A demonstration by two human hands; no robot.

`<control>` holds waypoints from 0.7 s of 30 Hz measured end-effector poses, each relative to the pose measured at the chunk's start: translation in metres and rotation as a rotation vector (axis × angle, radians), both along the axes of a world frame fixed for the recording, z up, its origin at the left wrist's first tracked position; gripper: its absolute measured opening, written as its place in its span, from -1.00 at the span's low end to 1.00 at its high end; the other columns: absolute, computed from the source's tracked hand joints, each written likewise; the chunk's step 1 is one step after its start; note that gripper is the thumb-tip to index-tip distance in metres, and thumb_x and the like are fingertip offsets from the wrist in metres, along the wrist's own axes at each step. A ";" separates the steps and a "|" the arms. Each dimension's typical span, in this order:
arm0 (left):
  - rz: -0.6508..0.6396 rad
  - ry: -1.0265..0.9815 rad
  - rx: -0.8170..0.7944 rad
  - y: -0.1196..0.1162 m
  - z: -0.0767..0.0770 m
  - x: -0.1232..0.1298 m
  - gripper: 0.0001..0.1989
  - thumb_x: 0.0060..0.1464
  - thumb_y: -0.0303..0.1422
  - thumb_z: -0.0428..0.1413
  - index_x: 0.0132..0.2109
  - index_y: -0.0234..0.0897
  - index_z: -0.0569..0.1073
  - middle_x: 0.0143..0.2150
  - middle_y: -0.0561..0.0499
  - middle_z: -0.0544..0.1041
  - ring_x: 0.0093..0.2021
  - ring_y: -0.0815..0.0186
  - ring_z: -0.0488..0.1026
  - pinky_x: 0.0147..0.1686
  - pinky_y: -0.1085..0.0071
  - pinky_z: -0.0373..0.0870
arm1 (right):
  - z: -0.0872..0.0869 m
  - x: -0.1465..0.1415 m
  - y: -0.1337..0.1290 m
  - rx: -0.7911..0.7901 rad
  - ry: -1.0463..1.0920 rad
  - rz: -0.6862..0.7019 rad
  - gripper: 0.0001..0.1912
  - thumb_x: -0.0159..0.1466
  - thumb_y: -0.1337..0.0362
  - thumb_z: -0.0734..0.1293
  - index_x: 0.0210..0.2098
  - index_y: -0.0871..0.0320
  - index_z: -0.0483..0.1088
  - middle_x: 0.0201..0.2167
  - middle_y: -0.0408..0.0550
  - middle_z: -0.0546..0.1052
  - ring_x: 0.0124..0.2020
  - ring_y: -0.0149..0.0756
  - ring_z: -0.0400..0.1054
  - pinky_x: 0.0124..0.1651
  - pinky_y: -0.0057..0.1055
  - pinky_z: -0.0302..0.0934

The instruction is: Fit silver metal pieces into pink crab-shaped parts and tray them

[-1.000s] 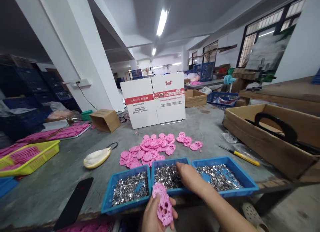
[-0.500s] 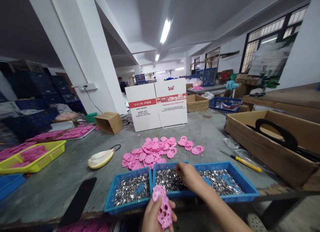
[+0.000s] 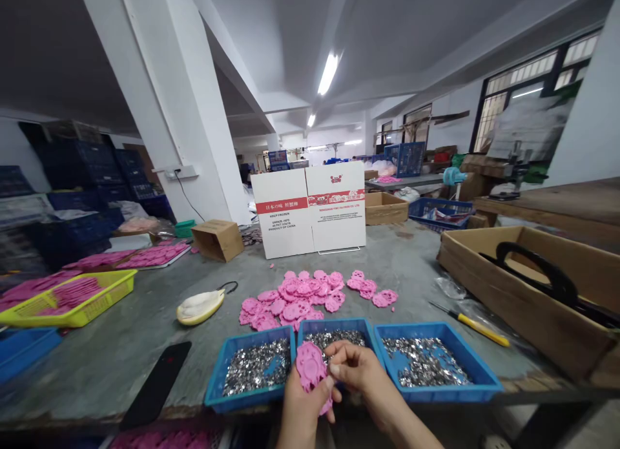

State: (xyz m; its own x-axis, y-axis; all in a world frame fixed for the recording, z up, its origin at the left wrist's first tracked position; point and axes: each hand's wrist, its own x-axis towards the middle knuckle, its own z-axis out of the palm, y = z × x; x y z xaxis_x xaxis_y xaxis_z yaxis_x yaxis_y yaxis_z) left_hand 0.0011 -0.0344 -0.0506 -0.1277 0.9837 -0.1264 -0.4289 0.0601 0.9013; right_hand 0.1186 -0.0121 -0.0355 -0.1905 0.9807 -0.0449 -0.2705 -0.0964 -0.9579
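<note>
Pink piece (image 3: 310, 364) is looking light, thin, fairly stiff, likely brittle if bent; rim is offering best hold. Left hand (image 3: 299, 404) is gripping its lower part, thumb in front, fingers behind. Right hand (image 3: 363, 371) is hovering just beside it, fingers curling; cannot tell whether they're pinching anything. Piece is tilting over near side of middle blue tray (image 3: 334, 323), pink pile (image 3: 296, 295) lying beyond on counter (image 3: 411, 261).

Anything between the right fingers (image 3: 345, 352) is too small to tell, and the right edge crops the large carton (image 3: 523, 313).
</note>
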 end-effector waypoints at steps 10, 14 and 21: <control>0.168 0.059 0.001 -0.002 -0.004 -0.002 -0.52 -0.36 -0.39 0.33 -0.21 -0.34 0.37 -0.58 0.08 0.48 -0.65 0.38 0.40 -0.77 0.59 0.18 | -0.002 -0.009 -0.008 -0.037 -0.016 0.057 -0.49 -0.18 -0.06 0.59 -0.62 0.25 0.40 -0.19 0.01 0.44 -0.56 -0.52 0.25 -0.54 -0.49 -0.09; 0.238 0.155 -0.030 0.000 -0.012 -0.006 -0.60 -0.34 -0.46 0.26 -0.23 -0.32 0.41 -0.57 0.11 0.46 -0.69 0.41 0.34 -0.78 0.59 0.10 | -0.009 -0.012 -0.006 -0.020 -0.060 0.080 -0.52 -0.14 -0.04 0.58 -0.61 0.24 0.41 -0.16 0.01 0.45 -0.56 -0.52 0.24 -0.54 -0.49 -0.05; 0.319 0.171 0.060 0.004 -0.025 -0.017 -0.64 -0.40 -0.60 0.23 -0.31 -0.26 0.51 -0.56 0.09 0.47 -0.52 0.32 0.40 -0.53 0.48 0.32 | -0.020 -0.013 0.006 0.072 -0.239 0.020 -0.48 -0.23 -0.13 0.57 -0.66 0.17 0.38 -0.24 0.04 0.46 -0.44 -0.33 0.28 -0.42 -0.37 0.19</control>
State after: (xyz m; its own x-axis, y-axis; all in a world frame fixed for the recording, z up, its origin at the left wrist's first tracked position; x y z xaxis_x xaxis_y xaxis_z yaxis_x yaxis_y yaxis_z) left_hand -0.0156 -0.0302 -0.0759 -0.4434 0.8961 -0.0196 -0.2600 -0.1077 0.9596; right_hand 0.1058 -0.0063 -0.0553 -0.2020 0.9792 -0.0208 -0.0339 -0.0283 -0.9990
